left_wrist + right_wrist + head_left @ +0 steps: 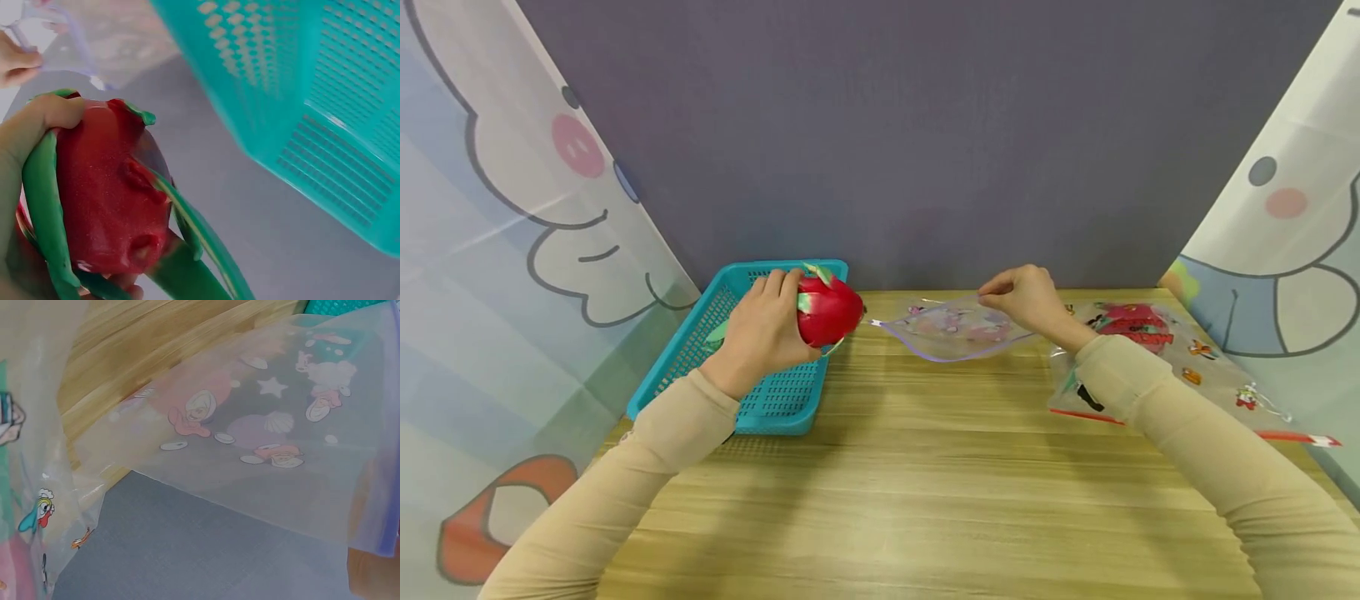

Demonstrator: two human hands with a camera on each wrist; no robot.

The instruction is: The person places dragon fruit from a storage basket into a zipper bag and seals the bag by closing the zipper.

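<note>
The wooden surface (925,500) is running back to a dark wall (925,142), its grain showing between the basket and the bags and on toward the person. A turquoise basket (775,423) with latticed sides is standing at the left. A clear bag with a red zip (1225,392) is lying at the right, its zip reaching the surface's right edge; it is carrying cartoon prints and red lettering too small to read. Just left of it, a purple-edged bag (955,325) is showing pink cartoon figures, shells and a white star. The right hand (1026,300) is pinching that bag's upper edge, fingertips together. The left hand (767,321) is clamping its fingers around a dragon fruit (831,310), which is glowing glossy red with curling green scales, raised by the basket's right rim and apart from the purple-edged bag.
</note>
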